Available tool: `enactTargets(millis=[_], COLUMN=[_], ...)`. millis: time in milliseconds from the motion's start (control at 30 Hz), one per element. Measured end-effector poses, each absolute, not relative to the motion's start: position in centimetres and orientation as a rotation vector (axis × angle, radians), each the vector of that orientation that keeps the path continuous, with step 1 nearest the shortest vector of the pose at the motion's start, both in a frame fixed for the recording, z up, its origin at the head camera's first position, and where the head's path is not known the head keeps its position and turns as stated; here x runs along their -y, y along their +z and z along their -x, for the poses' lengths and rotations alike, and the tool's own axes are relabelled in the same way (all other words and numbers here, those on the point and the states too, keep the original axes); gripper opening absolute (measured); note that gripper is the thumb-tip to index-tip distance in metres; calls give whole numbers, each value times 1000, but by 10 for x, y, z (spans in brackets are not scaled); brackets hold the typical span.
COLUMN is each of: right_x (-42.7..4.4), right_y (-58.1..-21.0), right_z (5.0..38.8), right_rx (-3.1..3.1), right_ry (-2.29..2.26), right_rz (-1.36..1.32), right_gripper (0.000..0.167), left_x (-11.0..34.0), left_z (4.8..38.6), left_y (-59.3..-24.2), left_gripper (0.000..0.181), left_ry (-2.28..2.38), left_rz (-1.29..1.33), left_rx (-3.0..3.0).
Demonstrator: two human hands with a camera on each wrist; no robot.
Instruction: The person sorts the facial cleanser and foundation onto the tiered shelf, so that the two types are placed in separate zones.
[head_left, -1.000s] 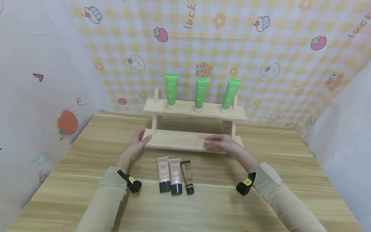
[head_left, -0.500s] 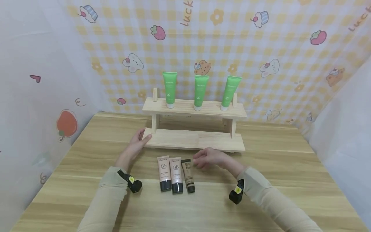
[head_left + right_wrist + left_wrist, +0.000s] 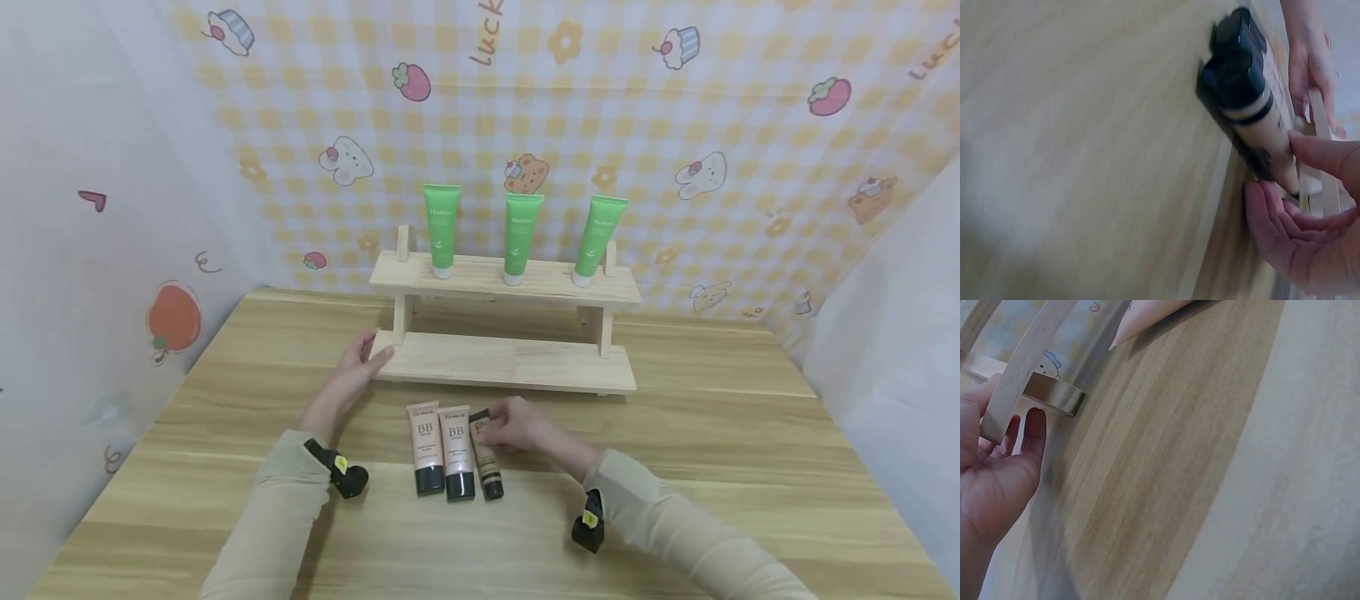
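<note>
Shifted leftward, right fingers (image 3: 1264, 215) pinch the slim tube (image 3: 490, 468) beside "BB" tubes (image 3: 457, 447); left fingers (image 3: 1034, 429) grip the shelf (image 3: 457, 358).

behind the back edge of the wood-grain tabletop (image 3: 525, 546) hangs a yellow-and-white checked cloth (image 3: 465, 125) printed with cupcakes (image 3: 231, 33) and strawberries (image 3: 414, 83). a white cloth (image 3: 75, 275) with a red fruit print (image 3: 174, 318) drops along the left edge, a white sheet (image 3: 885, 308) along the right. above the tabletop near its back edge, three green tubes (image 3: 520, 237) stand in a row, white caps down, the rightmost tilted. two pink tubes (image 3: 457, 442) lie side by side, black caps away from the back edge.
</note>
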State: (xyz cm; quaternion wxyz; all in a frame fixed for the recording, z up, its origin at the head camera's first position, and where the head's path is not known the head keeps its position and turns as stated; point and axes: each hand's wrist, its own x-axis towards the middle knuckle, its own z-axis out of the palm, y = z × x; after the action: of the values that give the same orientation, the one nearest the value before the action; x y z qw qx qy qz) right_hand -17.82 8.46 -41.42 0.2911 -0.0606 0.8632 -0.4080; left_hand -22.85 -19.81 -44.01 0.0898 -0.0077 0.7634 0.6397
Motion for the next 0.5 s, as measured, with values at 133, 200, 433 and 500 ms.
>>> enactTargets(millis=[133, 200, 433, 500], right_x=[-78, -76, -82, -85], right_y=[-415, -416, -420, -420], right_z=[173, 172, 174, 175], right_rx=[-2285, -2264, -2167, -2135], right_ry=[-1124, -1162, -1277, -1295], right_rz=[171, 169, 148, 138], right_gripper=[40, 34, 36, 33], left_x=[198, 198, 196, 198], left_z=[230, 230, 226, 227], left_y=[-440, -439, -431, -435], left_gripper=[74, 74, 74, 74], left_ry=[1893, 1898, 1900, 1898], left_rz=[17, 14, 27, 26], left_rx=[-2273, -2268, -2247, -2258])
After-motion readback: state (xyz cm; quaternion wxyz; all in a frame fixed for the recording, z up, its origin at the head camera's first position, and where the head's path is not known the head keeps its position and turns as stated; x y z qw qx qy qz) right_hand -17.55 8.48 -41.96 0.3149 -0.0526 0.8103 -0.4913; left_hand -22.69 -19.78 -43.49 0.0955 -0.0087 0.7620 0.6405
